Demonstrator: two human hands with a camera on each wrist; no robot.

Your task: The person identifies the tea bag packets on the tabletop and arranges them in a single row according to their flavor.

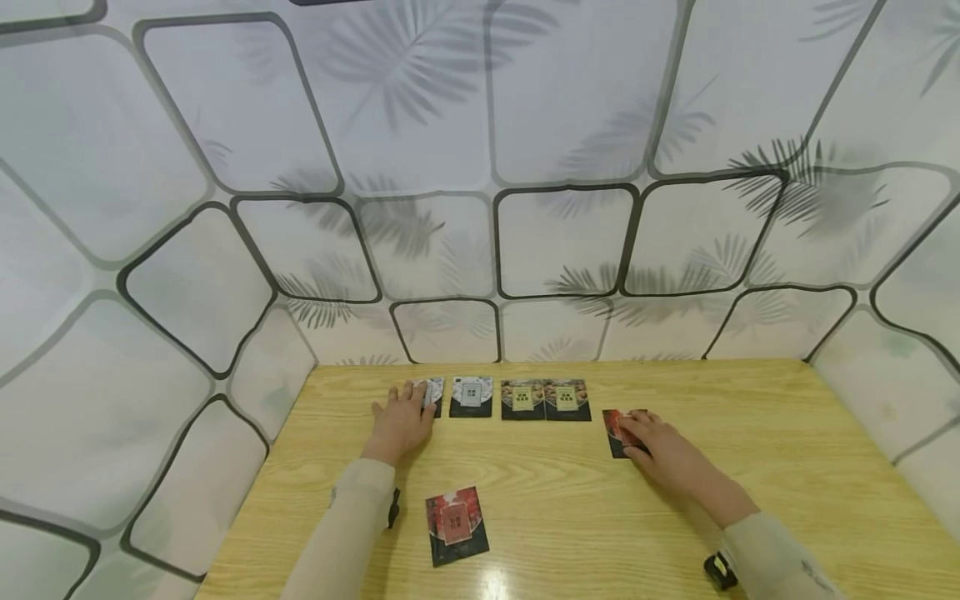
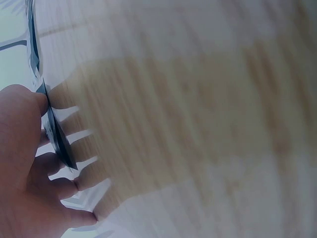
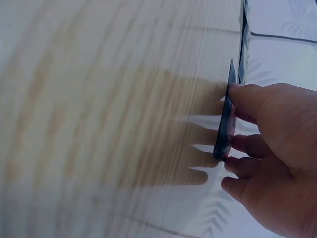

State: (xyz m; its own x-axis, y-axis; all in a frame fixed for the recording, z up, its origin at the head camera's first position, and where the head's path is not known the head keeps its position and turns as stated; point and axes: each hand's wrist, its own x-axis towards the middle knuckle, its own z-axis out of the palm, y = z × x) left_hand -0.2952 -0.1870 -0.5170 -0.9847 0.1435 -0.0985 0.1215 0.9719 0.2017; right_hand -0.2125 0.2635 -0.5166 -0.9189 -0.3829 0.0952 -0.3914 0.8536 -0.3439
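The person's left hand rests on the left white packet, at the left end of a row on the wooden surface; its grip is wide, with the fingers spread and relaxed, and the thumb lies over the packet. In the left wrist view the thumb touches this packet's near edge, while the other fingers reach beyond it. The right hand rests on the right red packet, which lies to the right of the row and a little nearer to the person. This grip is also loose, the fingers being softly bent and apart from one another; in the right wrist view the thumb is at the near edge and some fingertips touch the packet farther along. Between the two hands there are three more packets: the second white packet, just beside the first one, and then two yellow-brown packets, which stand side by side with their edges touching. All of these have a dark lower part. Another packet, the front red packet, lies between the forearms, nearer to the person and slightly turned. Behind the surface rises a pale wall with a pattern of dark outlines and leaves.
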